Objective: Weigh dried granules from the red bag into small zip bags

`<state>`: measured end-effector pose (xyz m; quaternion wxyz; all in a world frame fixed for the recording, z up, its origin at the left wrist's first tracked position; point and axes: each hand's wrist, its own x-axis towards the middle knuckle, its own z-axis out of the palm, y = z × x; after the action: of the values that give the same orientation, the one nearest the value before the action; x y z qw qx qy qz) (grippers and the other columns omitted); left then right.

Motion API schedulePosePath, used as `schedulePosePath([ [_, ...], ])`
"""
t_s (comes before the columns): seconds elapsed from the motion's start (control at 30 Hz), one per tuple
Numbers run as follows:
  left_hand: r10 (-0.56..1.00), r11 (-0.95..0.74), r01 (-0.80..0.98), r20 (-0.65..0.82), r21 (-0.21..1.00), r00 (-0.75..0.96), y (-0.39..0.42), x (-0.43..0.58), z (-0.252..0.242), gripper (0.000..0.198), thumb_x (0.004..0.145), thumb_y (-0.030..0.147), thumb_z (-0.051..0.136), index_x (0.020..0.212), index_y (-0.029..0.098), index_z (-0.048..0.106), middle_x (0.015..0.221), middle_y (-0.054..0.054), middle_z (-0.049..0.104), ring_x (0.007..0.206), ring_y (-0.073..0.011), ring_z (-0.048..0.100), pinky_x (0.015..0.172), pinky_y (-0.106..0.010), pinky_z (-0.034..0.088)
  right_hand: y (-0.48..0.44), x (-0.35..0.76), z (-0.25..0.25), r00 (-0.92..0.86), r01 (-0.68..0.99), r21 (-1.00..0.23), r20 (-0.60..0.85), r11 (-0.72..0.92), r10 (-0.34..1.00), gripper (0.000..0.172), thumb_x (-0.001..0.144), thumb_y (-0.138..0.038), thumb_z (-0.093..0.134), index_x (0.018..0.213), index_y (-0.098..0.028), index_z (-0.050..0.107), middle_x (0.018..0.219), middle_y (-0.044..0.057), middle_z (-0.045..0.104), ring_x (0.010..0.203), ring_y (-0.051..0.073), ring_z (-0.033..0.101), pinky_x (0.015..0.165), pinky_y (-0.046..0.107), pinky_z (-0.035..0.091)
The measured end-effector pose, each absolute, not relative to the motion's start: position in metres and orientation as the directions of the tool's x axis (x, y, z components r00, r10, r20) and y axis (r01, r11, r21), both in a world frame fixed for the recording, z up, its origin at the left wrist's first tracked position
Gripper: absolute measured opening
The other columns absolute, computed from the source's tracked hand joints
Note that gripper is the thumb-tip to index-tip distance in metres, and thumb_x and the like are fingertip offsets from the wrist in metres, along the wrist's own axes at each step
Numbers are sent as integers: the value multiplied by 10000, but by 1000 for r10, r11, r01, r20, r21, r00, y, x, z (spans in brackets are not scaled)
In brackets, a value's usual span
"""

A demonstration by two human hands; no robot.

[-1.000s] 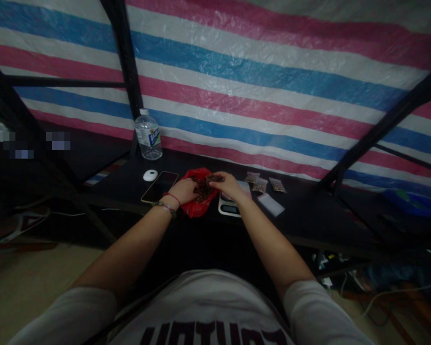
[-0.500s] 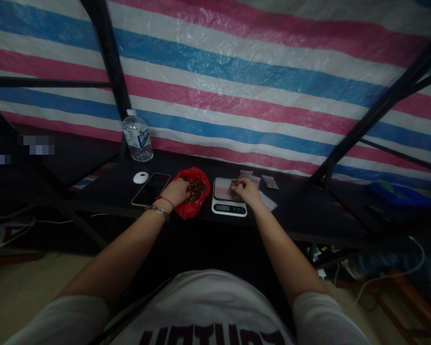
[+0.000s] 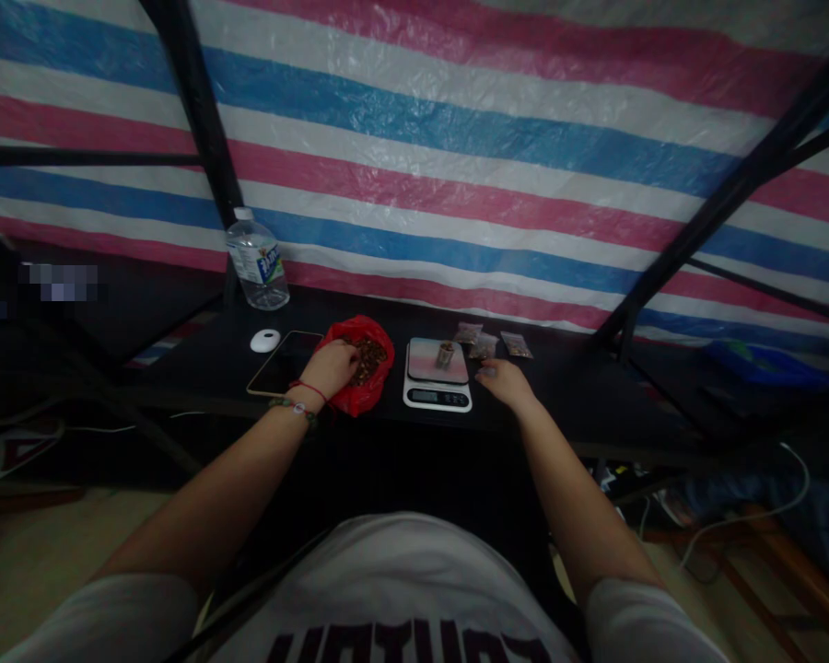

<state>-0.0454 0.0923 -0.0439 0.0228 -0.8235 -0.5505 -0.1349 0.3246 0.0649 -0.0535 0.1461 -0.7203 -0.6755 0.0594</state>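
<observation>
My left hand (image 3: 328, 371) reaches into an open red plastic bag (image 3: 356, 400), its fingers curled among small brown dried pieces (image 3: 369, 359); the fingertips are partly hidden. A small clear cup (image 3: 445, 355) with brown pieces stands on the plate of a white digital kitchen scale (image 3: 437, 398). My right hand (image 3: 509, 383) is just right of the scale, fingers bent together; a pale bit shows at the fingertips, too dim to name. Behind it lie small clear zip bags (image 3: 484, 346) with brown contents, and one more such bag (image 3: 517, 344) farther right.
A phone (image 3: 283, 364) and a white rounded object (image 3: 265, 341) lie left of the red bag. A large clear bottle (image 3: 258, 262) stands at the back left. Black metal posts (image 3: 197, 101) and a striped plastic sheet (image 3: 414, 184) bound the black table.
My right hand has let go of the small cup, now standing on the scale, and moved right to cover where a white sheet lay. My left hand stays in the red bag.
</observation>
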Motion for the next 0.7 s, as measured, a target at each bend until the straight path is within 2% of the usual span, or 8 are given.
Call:
schedulePosePath([
  [0.2, 899, -392, 914, 255, 109, 355, 91, -44, -44, 258, 871, 232, 453, 961, 142, 678, 993, -125, 671, 933, -228, 627, 858, -314, 463, 67, 333, -61, 114, 960, -267, 89, -87, 989, 329, 839, -361, 577, 1073, -164, 698, 1058, 119, 708, 1013, 239, 647, 827, 261, 450],
  [0.4, 890, -409, 907, 265, 104, 371, 91, -45, -46, 247, 870, 212, 454, 958, 130, 669, 979, -129, 673, 928, -224, 633, 868, -309, 458, 64, 341, -54, 76, 957, -283, 56, -57, 996, 307, 827, -376, 589, 1017, -179, 730, 935, 102, 731, 867, 211, 674, 728, 244, 451],
  [0.6, 891, -411, 902, 266, 129, 368, 91, -44, -44, 242, 869, 217, 469, 986, 134, 664, 1005, -132, 669, 957, -225, 627, 881, -310, 455, 64, 343, -48, 106, 972, -221, 110, -80, 988, 282, 841, -330, 538, 990, -195, 737, 950, 98, 729, 865, 211, 672, 726, 255, 458],
  [0.7, 886, -416, 900, 282, 128, 369, 91, -43, -44, 233, 869, 226, 476, 972, 134, 664, 1002, -136, 668, 956, -235, 626, 876, -322, 459, 61, 345, -42, 169, 976, -168, 188, -138, 968, 269, 839, -299, 520, 974, -208, 734, 940, 107, 723, 855, 221, 670, 730, 280, 466],
])
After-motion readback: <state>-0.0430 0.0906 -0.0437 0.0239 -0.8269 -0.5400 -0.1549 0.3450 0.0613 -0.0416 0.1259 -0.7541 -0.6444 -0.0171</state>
